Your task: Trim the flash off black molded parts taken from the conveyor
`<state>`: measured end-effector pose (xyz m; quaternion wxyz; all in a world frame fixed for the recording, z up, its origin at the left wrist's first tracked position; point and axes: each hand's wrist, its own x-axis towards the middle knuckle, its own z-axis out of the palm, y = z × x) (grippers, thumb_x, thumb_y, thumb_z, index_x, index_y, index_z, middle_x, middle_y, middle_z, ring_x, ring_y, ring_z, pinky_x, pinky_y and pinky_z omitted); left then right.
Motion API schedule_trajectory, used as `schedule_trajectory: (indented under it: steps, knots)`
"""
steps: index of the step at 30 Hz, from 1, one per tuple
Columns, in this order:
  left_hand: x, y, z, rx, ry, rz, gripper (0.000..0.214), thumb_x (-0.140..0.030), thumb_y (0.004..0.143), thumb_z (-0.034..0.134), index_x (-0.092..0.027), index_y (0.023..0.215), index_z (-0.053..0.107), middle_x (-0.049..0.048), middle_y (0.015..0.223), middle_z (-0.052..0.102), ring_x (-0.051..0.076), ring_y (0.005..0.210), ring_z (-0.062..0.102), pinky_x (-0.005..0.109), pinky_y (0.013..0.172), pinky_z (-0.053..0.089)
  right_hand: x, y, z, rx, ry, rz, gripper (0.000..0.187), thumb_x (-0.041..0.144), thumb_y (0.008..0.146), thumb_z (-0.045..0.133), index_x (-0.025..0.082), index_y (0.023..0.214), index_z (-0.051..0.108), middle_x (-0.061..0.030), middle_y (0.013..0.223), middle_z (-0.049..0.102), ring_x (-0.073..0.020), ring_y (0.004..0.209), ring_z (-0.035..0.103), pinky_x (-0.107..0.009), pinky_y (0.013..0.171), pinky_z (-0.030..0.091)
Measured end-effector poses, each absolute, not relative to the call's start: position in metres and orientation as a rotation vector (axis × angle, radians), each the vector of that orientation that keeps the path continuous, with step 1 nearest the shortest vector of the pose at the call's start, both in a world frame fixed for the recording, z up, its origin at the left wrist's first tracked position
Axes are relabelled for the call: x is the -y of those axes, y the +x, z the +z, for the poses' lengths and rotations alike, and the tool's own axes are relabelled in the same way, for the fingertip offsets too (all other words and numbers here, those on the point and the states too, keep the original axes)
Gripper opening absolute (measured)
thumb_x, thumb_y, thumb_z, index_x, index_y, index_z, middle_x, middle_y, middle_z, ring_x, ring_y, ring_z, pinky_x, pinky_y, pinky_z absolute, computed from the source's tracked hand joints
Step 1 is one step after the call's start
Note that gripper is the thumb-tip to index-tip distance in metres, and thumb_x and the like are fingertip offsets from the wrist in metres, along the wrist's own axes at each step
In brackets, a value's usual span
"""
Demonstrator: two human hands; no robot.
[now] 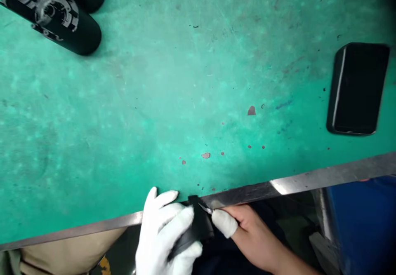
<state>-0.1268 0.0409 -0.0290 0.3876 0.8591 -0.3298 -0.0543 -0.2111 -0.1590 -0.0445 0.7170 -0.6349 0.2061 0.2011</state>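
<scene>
My left hand [168,236], in a white glove, is closed round a black part [201,221] at the table's near edge. The part looks dark and smooth, and much of it is hidden behind the gloved fingers, so its kind is unclear. My right hand [247,233] is bare except for a white cover over the thumb. It pinches a small pointed metal blade [206,209], whose tip lies against or very close to the black part. The blade's handle is hidden in the fingers.
A green worktop [173,81] with a metal edge strip [247,194] stretches ahead, dotted with black scraps and worn spots. Two black printed cylinders [83,36] lie at the upper left. A black phone-like device [361,89] rests at the right. Below the edge is a blue surface [365,221].
</scene>
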Motion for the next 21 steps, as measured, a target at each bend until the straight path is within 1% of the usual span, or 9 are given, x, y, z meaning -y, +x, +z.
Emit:
schedule_trajectory:
  steps: [4,6,8,11,13,15,18,19,21]
  knots:
    - [-0.038,-0.127,-0.026,0.826,2.188,-0.112,0.037,-0.024,0.087,0.063,-0.028,0.124,0.061,0.0060,0.106,0.065,0.032,0.120,0.056,0.069,0.119,0.025,0.157,-0.220,-0.048,-0.452,-1.425,0.394,0.037,0.045,0.100,0.048,0.020,0.081,0.067,-0.0004,0.078,0.062,-0.0175,0.078,0.055,-0.029,0.076,0.043]
    - [-0.036,-0.128,-0.027,0.845,2.189,-0.093,0.038,-0.020,0.087,0.063,-0.026,0.124,0.060,0.0057,0.108,0.065,0.031,0.120,0.056,0.067,0.120,0.026,0.156,-0.226,-0.048,-0.439,-1.418,0.370,0.036,0.046,0.100,0.047,0.020,0.084,0.066,0.0000,0.077,0.059,-0.0156,0.074,0.052,-0.027,0.069,0.041]
    - [-0.034,-0.128,-0.028,0.856,2.192,-0.071,0.037,-0.019,0.087,0.063,-0.026,0.124,0.061,0.0052,0.111,0.065,0.029,0.121,0.056,0.064,0.120,0.026,0.153,-0.229,-0.046,-0.407,-1.402,0.344,0.027,0.044,0.097,0.054,0.022,0.105,0.067,0.0022,0.075,0.055,-0.0135,0.068,0.048,-0.026,0.064,0.039]
    - [-0.034,-0.130,-0.026,0.820,2.217,-0.037,0.034,-0.018,0.090,0.061,-0.028,0.123,0.061,0.0040,0.114,0.065,0.027,0.122,0.056,0.063,0.121,0.026,0.146,-0.227,-0.042,-0.333,-1.436,0.294,0.051,0.042,0.090,0.065,0.026,0.137,0.055,0.0056,0.069,0.050,-0.0114,0.061,0.043,-0.024,0.059,0.037]
    - [-0.038,-0.133,-0.019,0.762,2.223,-0.081,0.031,-0.027,0.094,0.058,-0.030,0.125,0.059,0.0055,0.124,0.063,0.029,0.130,0.053,0.063,0.120,0.029,0.141,-0.225,-0.040,-0.293,-1.485,0.209,0.053,0.040,0.091,0.064,0.026,0.142,0.054,0.0034,0.074,0.056,-0.0125,0.065,0.048,-0.025,0.065,0.042]
    - [-0.047,-0.138,-0.008,0.704,2.152,-0.166,0.046,-0.051,0.096,0.052,-0.029,0.136,0.052,0.0104,0.142,0.053,0.034,0.139,0.044,0.063,0.117,0.035,0.137,-0.222,-0.038,-0.262,-1.463,0.128,0.044,0.038,0.095,0.058,0.025,0.137,0.059,-0.0003,0.081,0.062,-0.0146,0.071,0.054,-0.026,0.070,0.046]
    - [-0.057,-0.148,0.006,0.696,2.026,-0.273,0.097,-0.082,0.076,0.052,-0.027,0.153,0.030,0.0177,0.159,0.030,0.043,0.145,0.034,0.064,0.112,0.042,0.129,-0.217,-0.034,-0.232,-1.284,0.160,0.034,0.038,0.097,0.054,0.020,0.121,0.069,-0.0013,0.075,0.060,-0.0151,0.069,0.053,-0.026,0.064,0.044]
    - [-0.057,-0.152,0.008,0.704,2.020,-0.319,0.105,-0.082,0.071,0.058,-0.027,0.155,0.026,0.0186,0.160,0.028,0.044,0.144,0.035,0.064,0.111,0.043,0.126,-0.216,-0.033,-0.229,-1.221,0.207,0.032,0.040,0.096,0.054,0.019,0.115,0.070,-0.0005,0.071,0.058,-0.0146,0.065,0.051,-0.025,0.060,0.042]
    - [-0.053,-0.158,0.010,0.697,2.030,-0.362,0.101,-0.070,0.073,0.070,-0.029,0.154,0.026,0.0191,0.156,0.035,0.042,0.139,0.045,0.060,0.107,0.049,0.120,-0.215,-0.032,-0.239,-1.133,0.308,0.032,0.044,0.095,0.056,0.018,0.108,0.070,0.0021,0.062,0.052,-0.0130,0.058,0.047,-0.024,0.054,0.037]
